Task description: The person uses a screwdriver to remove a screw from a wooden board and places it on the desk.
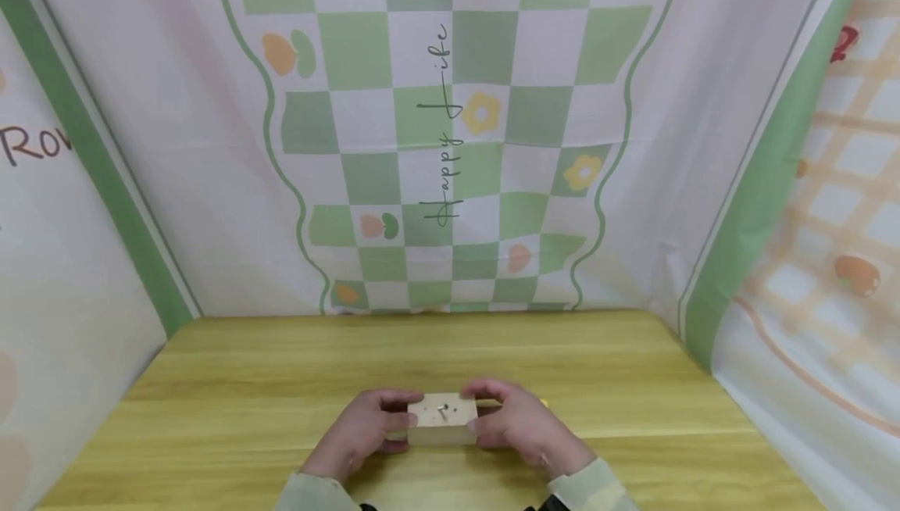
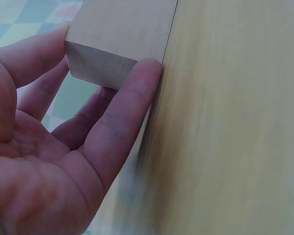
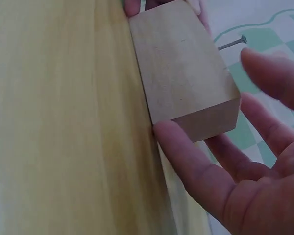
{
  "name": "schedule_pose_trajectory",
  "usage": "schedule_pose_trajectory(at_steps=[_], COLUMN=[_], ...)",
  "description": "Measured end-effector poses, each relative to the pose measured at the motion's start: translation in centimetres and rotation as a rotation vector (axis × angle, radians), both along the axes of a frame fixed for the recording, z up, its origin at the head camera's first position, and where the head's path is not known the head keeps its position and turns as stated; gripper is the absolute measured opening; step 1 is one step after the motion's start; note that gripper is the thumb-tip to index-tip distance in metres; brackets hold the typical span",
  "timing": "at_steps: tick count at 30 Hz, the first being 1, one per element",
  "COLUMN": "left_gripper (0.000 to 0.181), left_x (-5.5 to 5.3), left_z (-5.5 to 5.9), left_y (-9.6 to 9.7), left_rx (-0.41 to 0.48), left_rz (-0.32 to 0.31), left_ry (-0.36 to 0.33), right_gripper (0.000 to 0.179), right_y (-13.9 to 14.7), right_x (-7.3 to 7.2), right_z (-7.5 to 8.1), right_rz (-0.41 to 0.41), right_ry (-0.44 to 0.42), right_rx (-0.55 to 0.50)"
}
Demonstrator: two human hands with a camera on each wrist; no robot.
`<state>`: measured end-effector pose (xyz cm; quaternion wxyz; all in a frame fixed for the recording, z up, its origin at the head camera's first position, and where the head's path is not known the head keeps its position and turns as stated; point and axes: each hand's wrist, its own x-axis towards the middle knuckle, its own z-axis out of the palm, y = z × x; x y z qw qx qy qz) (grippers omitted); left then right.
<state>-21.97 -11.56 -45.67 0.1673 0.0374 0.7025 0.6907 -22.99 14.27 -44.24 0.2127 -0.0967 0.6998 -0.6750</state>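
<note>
A pale wooden block [image 1: 442, 435] sits on the table between my two hands, with a metal nail [image 1: 443, 412] sticking up from its top face. Small dark holes show in that face beside the nail. At the block's left end, my left hand [image 1: 366, 427] grips it, thumb at the top edge and fingers along the side and low corner. My right hand [image 1: 516, 423] holds the opposite end. In the right wrist view, a finger [image 3: 174, 137] touches the low corner near the table, and the nail shows beyond the block, near the thumb.
The wood-grain table [image 1: 267, 362] reaches back to a green and white checked cloth [image 1: 422, 144]. Patterned cloths hang at both sides. A small yellow thing [image 1: 544, 402] shows behind my right hand, mostly hidden.
</note>
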Motion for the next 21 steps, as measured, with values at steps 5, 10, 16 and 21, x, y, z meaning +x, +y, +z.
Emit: schedule_pose_trajectory(at_steps=[5, 10, 16, 21], left_gripper=[0.037, 0.038, 0.037, 0.037], left_x=[0.01, -0.01, -0.06, -0.02], left_z=[0.09, 0.09, 0.06, -0.05], left_y=[0.04, -0.02, -0.08, -0.14], left_rx=[-0.006, -0.007, -0.008, -0.02], left_rz=[0.003, 0.007, 0.008, -0.013], left_ry=[-0.006, -0.008, -0.01, 0.007], right_gripper=[0.045, 0.046, 0.046, 0.047], right_y=[-0.16, -0.25, -0.31, -0.33], right_x=[0.17, 0.04, -0.14, -0.03], right_z=[-0.14, -0.4, -0.52, -0.45], right_rz=[-0.024, -0.028, -0.039, -0.046], right_ry=[0.034, 0.016, -0.016, -0.021], right_rx=[0.055, 0.043, 0.024, 0.024])
